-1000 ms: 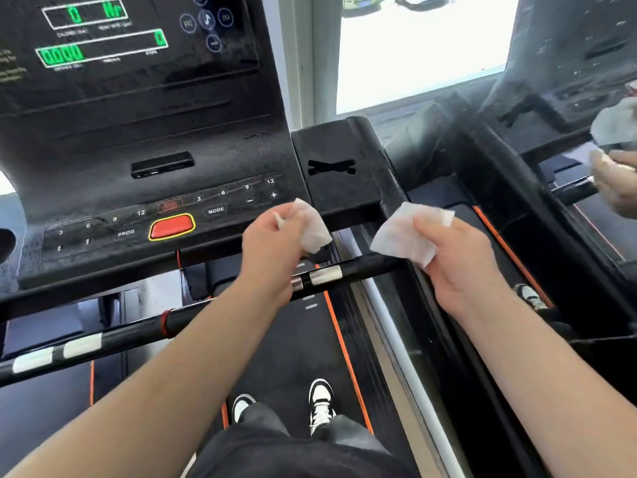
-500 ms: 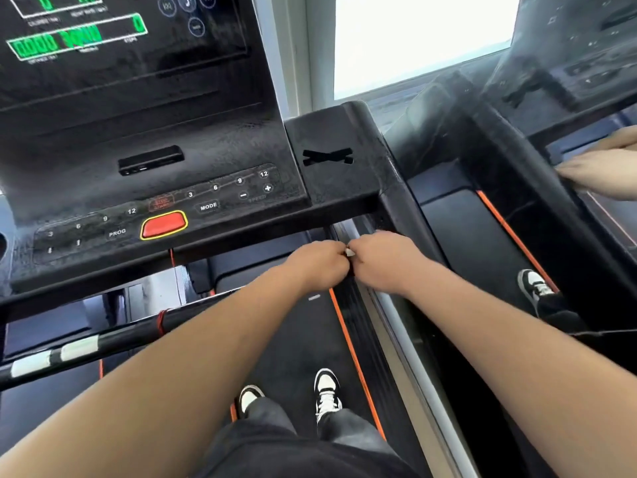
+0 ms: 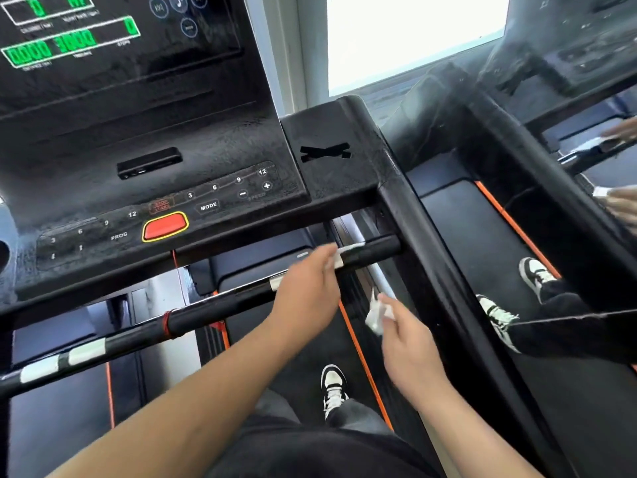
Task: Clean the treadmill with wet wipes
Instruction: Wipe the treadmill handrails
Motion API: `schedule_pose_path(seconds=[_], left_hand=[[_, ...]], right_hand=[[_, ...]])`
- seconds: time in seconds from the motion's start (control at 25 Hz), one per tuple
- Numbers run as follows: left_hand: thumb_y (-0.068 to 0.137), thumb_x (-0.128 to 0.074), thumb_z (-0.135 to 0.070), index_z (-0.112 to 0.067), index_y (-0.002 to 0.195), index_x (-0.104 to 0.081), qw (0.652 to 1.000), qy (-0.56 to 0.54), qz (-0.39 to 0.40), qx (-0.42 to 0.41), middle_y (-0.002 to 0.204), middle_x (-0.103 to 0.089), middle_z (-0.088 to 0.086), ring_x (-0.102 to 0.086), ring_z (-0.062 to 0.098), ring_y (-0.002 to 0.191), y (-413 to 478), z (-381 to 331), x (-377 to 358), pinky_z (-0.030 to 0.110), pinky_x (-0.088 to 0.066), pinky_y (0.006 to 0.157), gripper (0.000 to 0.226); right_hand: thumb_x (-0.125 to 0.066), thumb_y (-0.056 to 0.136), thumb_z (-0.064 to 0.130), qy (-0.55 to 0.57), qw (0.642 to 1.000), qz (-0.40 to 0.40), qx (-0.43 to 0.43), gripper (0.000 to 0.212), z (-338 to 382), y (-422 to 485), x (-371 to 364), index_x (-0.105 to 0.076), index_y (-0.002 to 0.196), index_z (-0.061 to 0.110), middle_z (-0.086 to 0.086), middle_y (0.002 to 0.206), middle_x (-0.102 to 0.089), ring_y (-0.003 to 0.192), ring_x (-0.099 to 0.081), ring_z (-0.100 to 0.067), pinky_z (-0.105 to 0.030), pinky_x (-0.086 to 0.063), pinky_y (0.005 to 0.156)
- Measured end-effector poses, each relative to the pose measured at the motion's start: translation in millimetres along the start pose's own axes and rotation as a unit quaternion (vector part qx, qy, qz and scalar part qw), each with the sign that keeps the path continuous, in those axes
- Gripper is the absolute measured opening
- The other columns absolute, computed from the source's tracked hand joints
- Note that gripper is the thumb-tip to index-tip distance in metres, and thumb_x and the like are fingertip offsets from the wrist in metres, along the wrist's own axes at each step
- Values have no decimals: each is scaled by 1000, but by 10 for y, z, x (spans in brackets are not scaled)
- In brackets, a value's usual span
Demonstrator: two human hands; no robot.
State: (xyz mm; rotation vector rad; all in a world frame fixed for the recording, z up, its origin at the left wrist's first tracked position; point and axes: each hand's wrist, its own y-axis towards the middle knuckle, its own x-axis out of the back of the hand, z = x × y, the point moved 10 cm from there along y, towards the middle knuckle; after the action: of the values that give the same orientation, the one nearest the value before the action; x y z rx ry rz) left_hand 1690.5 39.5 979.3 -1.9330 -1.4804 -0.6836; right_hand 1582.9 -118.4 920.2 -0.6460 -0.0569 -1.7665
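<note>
I stand on a black treadmill whose console (image 3: 238, 157) fills the upper left. A black crossbar (image 3: 206, 313) with white tape bands runs below it. My left hand (image 3: 305, 294) lies over the bar near its right end and holds a white wet wipe (image 3: 335, 259) against it; the wipe shows only at my fingertips. My right hand (image 3: 408, 339) hangs off the bar, lower and to the right, over the belt's orange edge. It pinches a second, crumpled wet wipe (image 3: 376, 315).
The black side rail (image 3: 434, 277) slopes down just right of my right hand. A red stop button (image 3: 164, 226) sits on the console's lower panel. On the neighbouring treadmill at the right, another person's hands (image 3: 622, 201) and shoes (image 3: 534, 274) are in view.
Both hands came down from in front of the console onto the bar's right end. Since then my right hand has pulled back off the bar with its wipe, while my left stays on it.
</note>
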Motion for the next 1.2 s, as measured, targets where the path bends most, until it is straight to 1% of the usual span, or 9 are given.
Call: schedule_pose_path(seconds=[0.12,0.24,0.36,0.56,0.76,0.88,0.96,1.04,1.2], left_hand=[[101,-43,-15,-18,125,-67,974,-160,-35,159,124,-68,6,-63,23,110,366,308,53,25,-43,82,34],[96,-42,-12,-18,122,-64,993,12,74,86,122,-67,7,-62,29,109,520,47,-211,33,-47,81,35],[91,-50,-16,-20,114,-58,955,233,180,-39,112,-68,6,-63,34,103,424,-140,-564,34,-38,69,25],[93,-58,-28,-22,126,-50,946,267,167,-73,119,-63,1,-62,30,107,379,-148,-545,37,-43,73,34],[98,-47,-8,-7,156,-29,941,277,125,-152,163,-30,13,-25,27,152,-123,-194,-528,32,-13,124,61],[91,-49,-3,-12,149,-38,946,269,130,-123,151,-46,8,-42,29,139,62,-158,-471,37,-30,115,60],[88,-50,-7,-17,128,-51,956,243,154,-52,126,-61,5,-58,32,116,288,-107,-470,42,-46,84,41],[89,-48,-9,-19,115,-53,957,238,167,-21,113,-65,4,-62,34,104,375,-65,-479,37,-40,69,29],[87,-49,-1,-15,139,-47,958,242,125,-88,141,-54,6,-51,28,130,130,-70,-481,42,-41,105,54]], right_hand=[[-58,92,11,374,856,-47,-353,9,-508,43,-190,-66,91,7,-16,93,-67,86,-64,-26,-43,-53,88],[-46,103,9,523,768,-82,-360,15,-398,438,-361,-61,104,8,-17,110,-65,95,-66,-31,-39,-57,80],[-36,106,18,619,722,-55,-304,36,-175,741,-620,-57,132,4,-21,132,-64,120,-63,-36,-48,-50,104],[-26,111,31,641,708,10,-297,49,-112,607,-858,-58,138,6,-17,130,-67,119,-62,-30,-39,-46,102],[-30,109,24,620,724,28,-302,46,-68,437,-873,-59,135,1,-21,132,-66,126,-61,-35,-47,-40,115],[-45,103,28,613,744,-32,-264,42,-87,599,-579,-60,126,-3,-28,134,-61,122,-60,-41,-52,-41,114],[-65,92,40,602,754,-54,-259,53,-111,730,-478,-61,123,-3,-32,135,-59,122,-60,-41,-52,-46,110],[-50,98,19,636,717,-76,-277,45,-208,836,-511,-55,136,-6,-30,137,-59,124,-60,-41,-52,-47,108],[-32,104,15,621,726,-43,-293,46,-189,733,-659,-51,140,-5,-26,134,-62,122,-62,-40,-52,-44,111]])
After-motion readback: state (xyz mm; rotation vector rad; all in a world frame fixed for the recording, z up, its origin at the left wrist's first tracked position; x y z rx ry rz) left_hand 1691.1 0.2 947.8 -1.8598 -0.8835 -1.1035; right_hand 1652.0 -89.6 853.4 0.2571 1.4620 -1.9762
